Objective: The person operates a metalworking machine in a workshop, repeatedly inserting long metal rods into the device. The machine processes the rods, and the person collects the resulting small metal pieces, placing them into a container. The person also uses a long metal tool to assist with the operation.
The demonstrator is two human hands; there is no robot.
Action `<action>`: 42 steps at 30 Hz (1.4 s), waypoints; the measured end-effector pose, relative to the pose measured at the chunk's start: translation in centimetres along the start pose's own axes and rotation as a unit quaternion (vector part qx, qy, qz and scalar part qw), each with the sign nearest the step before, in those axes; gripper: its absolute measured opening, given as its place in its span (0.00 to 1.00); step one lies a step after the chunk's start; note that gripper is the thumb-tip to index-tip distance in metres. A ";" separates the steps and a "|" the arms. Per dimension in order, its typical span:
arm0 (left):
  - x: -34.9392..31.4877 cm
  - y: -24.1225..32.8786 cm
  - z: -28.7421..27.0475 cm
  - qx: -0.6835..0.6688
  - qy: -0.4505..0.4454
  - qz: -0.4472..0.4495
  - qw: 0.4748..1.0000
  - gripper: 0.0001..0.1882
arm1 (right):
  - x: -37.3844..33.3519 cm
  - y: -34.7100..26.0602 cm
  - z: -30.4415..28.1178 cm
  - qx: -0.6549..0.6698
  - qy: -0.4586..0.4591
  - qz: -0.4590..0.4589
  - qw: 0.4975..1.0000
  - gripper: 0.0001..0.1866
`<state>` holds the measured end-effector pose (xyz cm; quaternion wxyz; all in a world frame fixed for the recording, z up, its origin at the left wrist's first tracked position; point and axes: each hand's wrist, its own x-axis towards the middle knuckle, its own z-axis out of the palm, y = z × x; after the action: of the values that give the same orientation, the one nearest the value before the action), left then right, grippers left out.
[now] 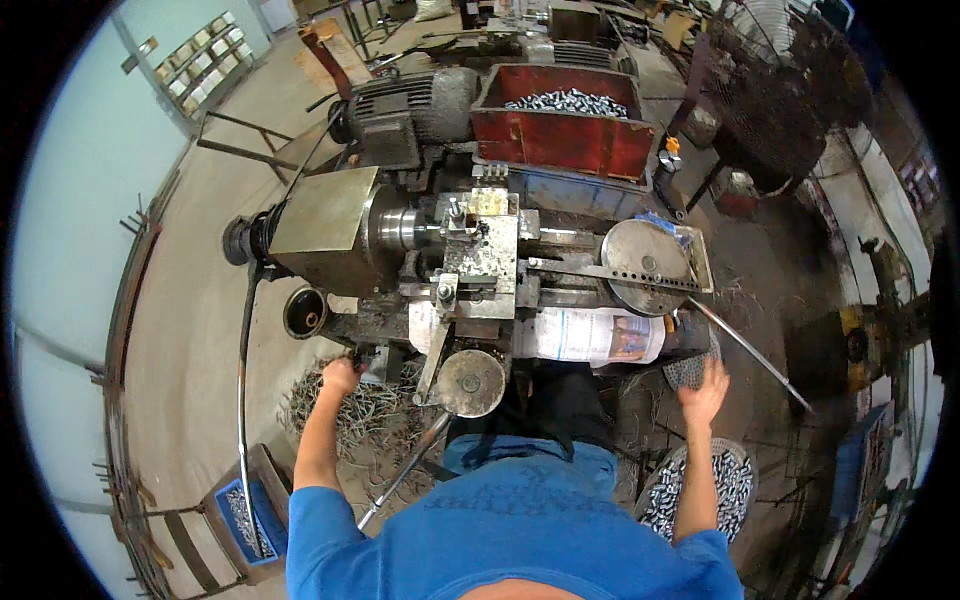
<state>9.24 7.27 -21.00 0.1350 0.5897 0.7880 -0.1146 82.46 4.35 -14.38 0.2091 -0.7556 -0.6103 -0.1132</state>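
Observation:
In front of me stands a small metal lathe, its round chuck (397,228) at the left and a flat tool slide (487,262) in the middle. My left hand (342,375) is closed at the lathe's lower left, beside a small metal block (380,364); whatever its fingers hold is hidden. Out to the right, my right hand (705,395) is raised with fingers stretched and nothing visible in it. Just beyond it is a grey mesh piece (690,368). A round basket (730,490) of small shiny metal parts sits below my right forearm.
A red bin (560,140) of metal parts stands behind the lathe. Long lever bars (755,358) (405,470) reach out from two round discs (640,262) (471,383). Metal shavings (335,420) lie under my left hand. A blue tray (250,520) and a large fan (780,90) flank the machine.

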 end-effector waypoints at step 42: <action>-18.4 -5.5 -10.6 -0.169 0.262 -0.240 0.919 0.23 | 17.2 -48.8 -0.5 0.043 -0.149 -0.542 0.826 0.10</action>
<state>8.05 -7.18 -4.61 -0.0106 0.3606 0.9205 0.1499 39.09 27.34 2.03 0.0525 -0.3009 -0.9498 -0.0683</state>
